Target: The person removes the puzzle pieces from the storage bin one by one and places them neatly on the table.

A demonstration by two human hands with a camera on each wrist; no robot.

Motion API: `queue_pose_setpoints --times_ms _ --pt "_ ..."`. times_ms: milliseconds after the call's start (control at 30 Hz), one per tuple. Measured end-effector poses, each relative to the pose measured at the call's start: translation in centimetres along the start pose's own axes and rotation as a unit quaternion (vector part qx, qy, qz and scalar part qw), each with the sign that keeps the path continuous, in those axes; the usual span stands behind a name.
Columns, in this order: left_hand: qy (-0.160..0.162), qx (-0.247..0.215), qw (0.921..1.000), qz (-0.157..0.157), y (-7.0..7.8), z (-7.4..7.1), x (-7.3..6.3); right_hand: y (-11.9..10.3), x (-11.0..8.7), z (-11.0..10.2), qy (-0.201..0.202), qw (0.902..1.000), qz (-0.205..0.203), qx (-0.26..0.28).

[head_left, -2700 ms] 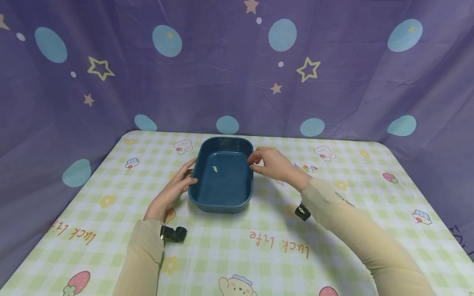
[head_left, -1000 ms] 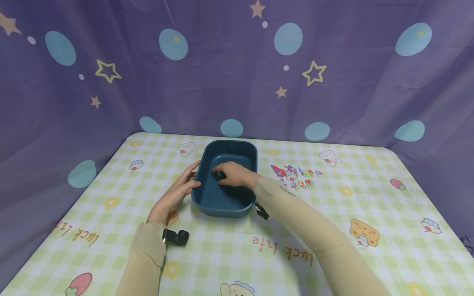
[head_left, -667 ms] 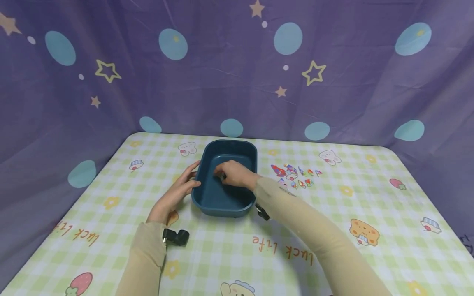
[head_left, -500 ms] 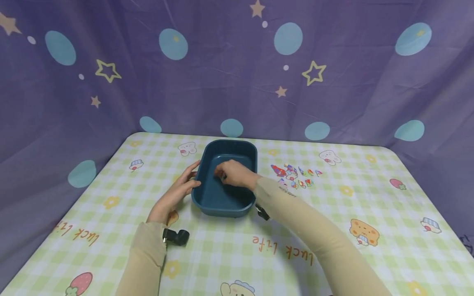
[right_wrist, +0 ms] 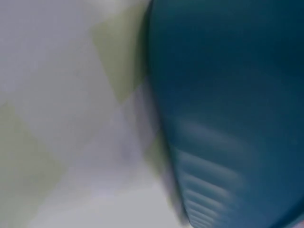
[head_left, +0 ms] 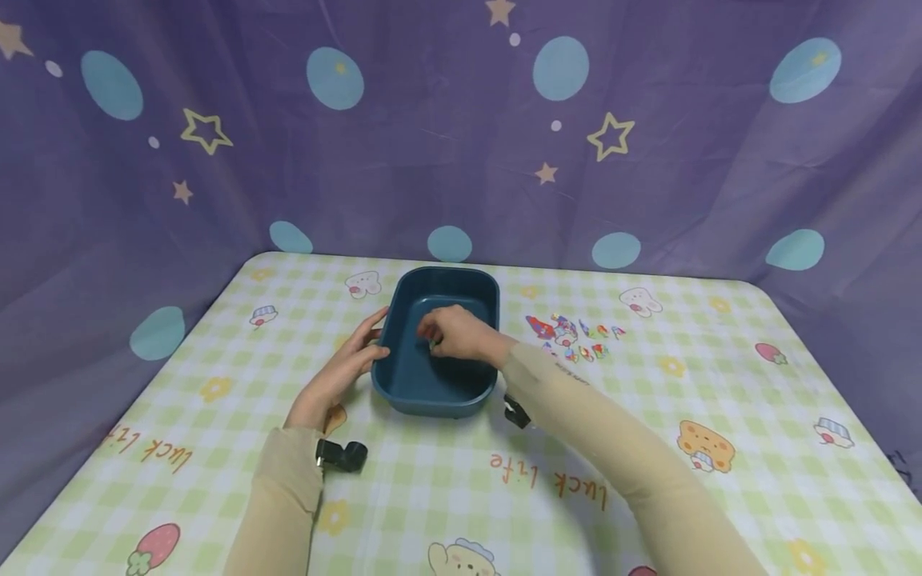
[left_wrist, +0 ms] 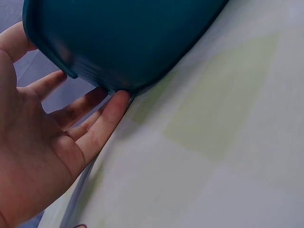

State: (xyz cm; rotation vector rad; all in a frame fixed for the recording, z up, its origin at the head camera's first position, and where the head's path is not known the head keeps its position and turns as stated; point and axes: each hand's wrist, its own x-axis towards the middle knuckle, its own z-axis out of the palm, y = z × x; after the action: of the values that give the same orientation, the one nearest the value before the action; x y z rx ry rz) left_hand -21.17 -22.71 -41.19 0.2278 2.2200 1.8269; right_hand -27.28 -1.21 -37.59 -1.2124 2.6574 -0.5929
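In the head view a dark teal plastic basin (head_left: 435,392) stands on the checked tablecloth. My left hand (head_left: 344,374) holds its left side, thumb over the rim. In the left wrist view the left hand's fingers (left_wrist: 114,107) touch the outer wall low down. My right hand (head_left: 461,332) is inside the basin, above its floor, with fingers curled together. A small pale green piece (head_left: 433,345) shows at the right fingertips, mostly hidden by them. The right wrist view holds only the basin's outer wall (right_wrist: 228,104) and tablecloth, with no right hand.
Several small, shiny, multicoloured pieces (head_left: 572,336) lie on the tablecloth (head_left: 403,496) right of the basin, beside the right forearm. A purple curtain (head_left: 446,144) hangs behind the table.
From the basin's right rim, my right hand has moved left into it, and its fingers have drawn together over the pale green piece. The left hand has stayed on the basin's side.
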Motion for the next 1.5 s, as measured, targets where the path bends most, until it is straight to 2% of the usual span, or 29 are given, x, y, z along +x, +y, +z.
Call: queue_pose_setpoints --times_ms 233,533,800,1033,1300,1500 --pt "0.002 0.002 1.0 -0.002 0.1 0.0 0.1 -0.3 -1.4 -1.0 0.016 0.9992 0.003 0.036" --pt "0.001 0.003 1.0 -0.007 -0.1 0.0 0.1 0.2 -3.1 -1.3 0.065 0.9963 -0.006 0.056" --pt "0.003 0.009 0.9999 -0.005 0.1 0.0 0.1 1.8 -5.2 -2.5 0.108 0.9901 -0.003 0.09" --pt "-0.002 0.011 0.9999 -0.004 0.0 0.0 0.0 3.0 -7.1 -3.3 0.124 0.9852 0.028 0.115" --pt "-0.008 0.011 0.9999 -0.001 -0.1 0.0 0.1 4.7 -9.5 -4.6 0.165 0.979 0.034 0.114" --pt "-0.008 0.011 0.9999 -0.003 0.0 0.0 0.1 6.1 -11.5 -5.4 0.172 0.9764 0.053 0.119"
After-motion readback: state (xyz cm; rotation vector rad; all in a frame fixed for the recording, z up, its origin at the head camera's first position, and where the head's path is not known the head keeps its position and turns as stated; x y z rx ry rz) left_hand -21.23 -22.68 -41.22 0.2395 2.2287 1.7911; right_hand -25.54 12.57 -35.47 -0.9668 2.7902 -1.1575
